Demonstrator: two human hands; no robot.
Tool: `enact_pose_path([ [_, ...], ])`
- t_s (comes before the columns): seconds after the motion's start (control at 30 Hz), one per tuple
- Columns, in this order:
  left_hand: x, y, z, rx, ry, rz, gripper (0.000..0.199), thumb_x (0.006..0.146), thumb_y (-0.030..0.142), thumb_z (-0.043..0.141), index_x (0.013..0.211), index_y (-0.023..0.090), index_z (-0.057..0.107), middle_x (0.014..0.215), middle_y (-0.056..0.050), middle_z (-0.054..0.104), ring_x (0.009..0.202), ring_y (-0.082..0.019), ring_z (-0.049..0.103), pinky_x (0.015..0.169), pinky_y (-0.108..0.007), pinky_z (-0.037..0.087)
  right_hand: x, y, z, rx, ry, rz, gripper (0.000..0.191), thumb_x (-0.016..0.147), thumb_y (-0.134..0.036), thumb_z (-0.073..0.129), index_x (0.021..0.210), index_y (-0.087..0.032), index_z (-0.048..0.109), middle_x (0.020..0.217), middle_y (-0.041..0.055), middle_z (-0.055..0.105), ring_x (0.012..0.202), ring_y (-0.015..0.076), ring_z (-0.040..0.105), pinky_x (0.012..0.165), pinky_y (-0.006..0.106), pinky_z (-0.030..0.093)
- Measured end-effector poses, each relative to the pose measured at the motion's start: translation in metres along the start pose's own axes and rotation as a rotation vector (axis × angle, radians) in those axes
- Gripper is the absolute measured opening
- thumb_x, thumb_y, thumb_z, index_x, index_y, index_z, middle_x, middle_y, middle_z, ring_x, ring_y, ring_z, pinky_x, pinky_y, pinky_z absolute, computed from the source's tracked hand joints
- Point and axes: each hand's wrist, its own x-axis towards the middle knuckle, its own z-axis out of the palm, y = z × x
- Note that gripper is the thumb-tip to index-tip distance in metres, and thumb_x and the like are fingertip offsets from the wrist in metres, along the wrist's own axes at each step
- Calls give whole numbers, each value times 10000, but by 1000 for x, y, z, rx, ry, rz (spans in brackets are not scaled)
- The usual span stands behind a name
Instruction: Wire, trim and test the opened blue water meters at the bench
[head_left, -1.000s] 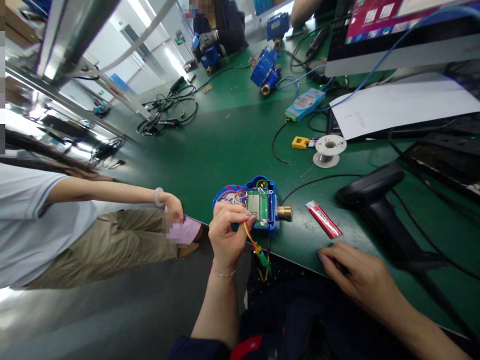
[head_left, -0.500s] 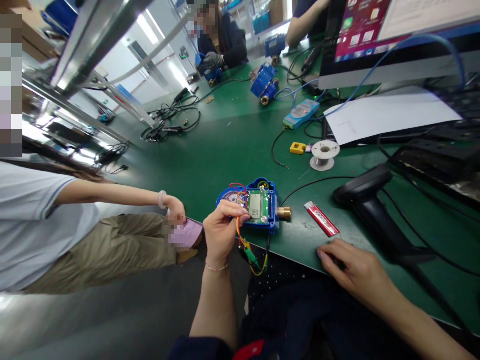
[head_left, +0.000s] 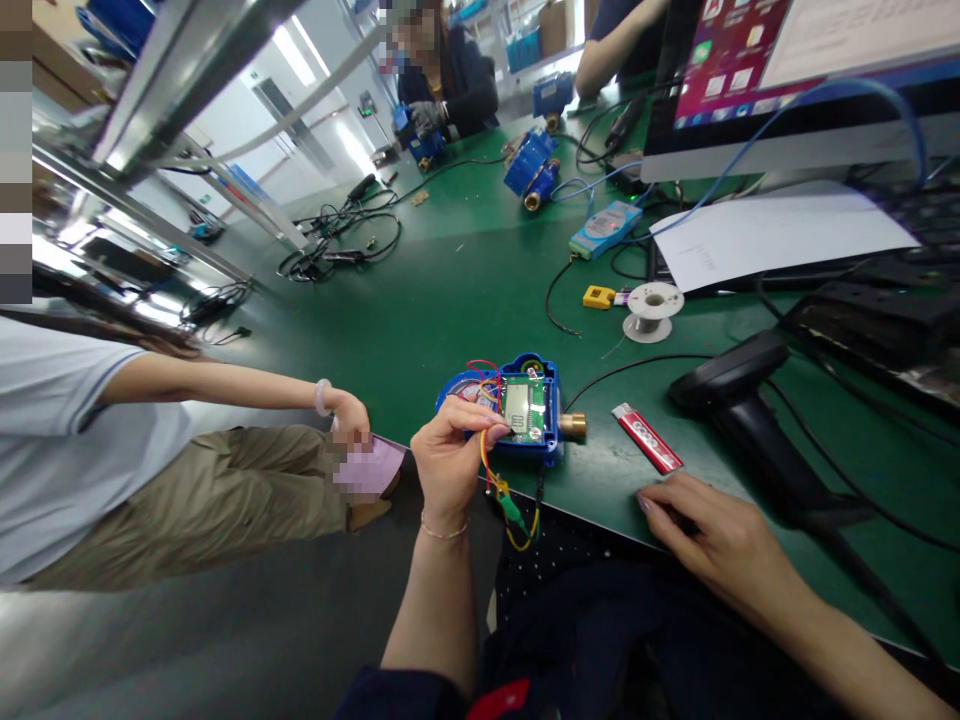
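Blue-cased meter [head_left: 546, 440], LCD board exposed, on green bench [head_left: 420, 300] near its edge, just beyond left hand [head_left: 451, 450]. That hand: thumb and fingers pinched on red and yellow wires [head_left: 485, 462]. Right hand [head_left: 716, 530]: loosely curled, resting on bench, nothing visibly held; nearest red-and-white packet [head_left: 648, 440].
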Motion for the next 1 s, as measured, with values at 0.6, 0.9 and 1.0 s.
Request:
enact_pose_path([
  [0.6,-41,9,29,201,91,589,202,675,22,689,802,160,613,845,4,660,722,-144,646,553,-287,570,53,-5,3,-782,-203,300,88,775,-105,464,757,-141,542,737,135,586,687,240,576,534,303,367],
  [0.9,-59,3,31,300,-29,628,224,726,56,644,900,197,634,851,-10,673,808,-199,679,630,-319,615,37,-25,-5,687,-214,590,329,905,-469,321,899,-181,479,641,-29,450,557,96,441,499,224,363],
  [1.0,-60,7,30,342,-60,652,203,740,70,634,903,190,634,861,-20,684,822,-206,679,639,-323,618,30,-38,-1,1103,-191,622,317,849,-477,481,971,-185,493,773,2,523,707,106,514,671,257,439],
])
